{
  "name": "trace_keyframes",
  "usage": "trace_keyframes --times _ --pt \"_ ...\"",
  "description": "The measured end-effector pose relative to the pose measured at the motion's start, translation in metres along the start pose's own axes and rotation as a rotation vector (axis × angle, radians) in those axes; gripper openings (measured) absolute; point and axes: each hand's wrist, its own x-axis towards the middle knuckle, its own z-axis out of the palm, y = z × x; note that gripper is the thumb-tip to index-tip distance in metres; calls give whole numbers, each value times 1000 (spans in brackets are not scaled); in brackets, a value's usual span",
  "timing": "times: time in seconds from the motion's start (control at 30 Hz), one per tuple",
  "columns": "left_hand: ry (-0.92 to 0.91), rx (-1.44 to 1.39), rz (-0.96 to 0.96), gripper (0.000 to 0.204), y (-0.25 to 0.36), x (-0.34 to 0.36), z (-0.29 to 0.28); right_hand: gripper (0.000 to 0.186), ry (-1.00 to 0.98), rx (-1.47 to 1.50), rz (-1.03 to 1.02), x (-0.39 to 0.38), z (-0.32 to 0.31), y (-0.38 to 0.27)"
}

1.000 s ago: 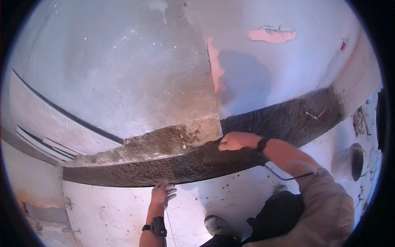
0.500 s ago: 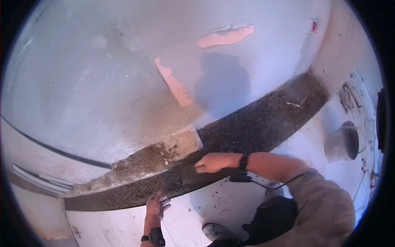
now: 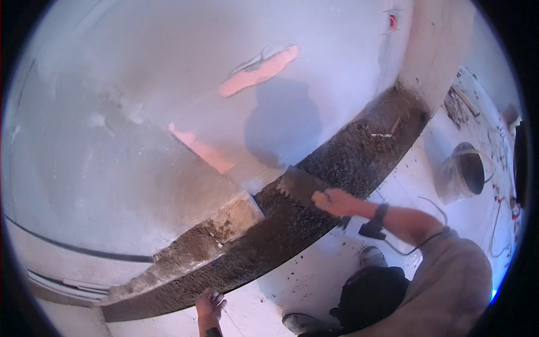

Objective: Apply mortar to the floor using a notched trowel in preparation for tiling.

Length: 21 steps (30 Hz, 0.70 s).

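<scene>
My right hand (image 3: 337, 201) is closed on a trowel (image 3: 302, 184), its flat, dirty blade lying on the dark mortar strip (image 3: 353, 146). The handle is hidden inside my fingers. The blade's far edge reaches the joint between the mortar and the pale wall (image 3: 196, 50). Lower and to the left, my left hand (image 3: 210, 304) is at the strip's near edge, its fingers loosely bent and apart with nothing in them. Beside the trowel, to the left, a ledge with a rough, mortar-smeared top (image 3: 238, 216) juts from the wall.
A grey bucket (image 3: 463, 174) stands on the white floor (image 3: 314, 261) to the right. Debris (image 3: 461, 104) lies behind it. My shoes (image 3: 303, 323) are on the floor near the strip, among crumbs of mortar. A thin stick (image 3: 382, 135) lies on the strip's far end.
My right hand has moved right and away from me along the strip, and the trowel blade now shows. The view has shifted; my left hand sits lower in the picture.
</scene>
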Motion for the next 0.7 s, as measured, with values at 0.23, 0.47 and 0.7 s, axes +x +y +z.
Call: trace_keyframes --times 0.23,0.47,0.7 --pt "-290 271 103 30 16 -5 87 24 142 83 -401 4 106 4" --pt "-181 166 41 42 11 -47 90 22 394 -79 -78 11 4 112" --pt "-202 -7 36 41 10 -9 70 34 632 -88 164 -3 -100 194"
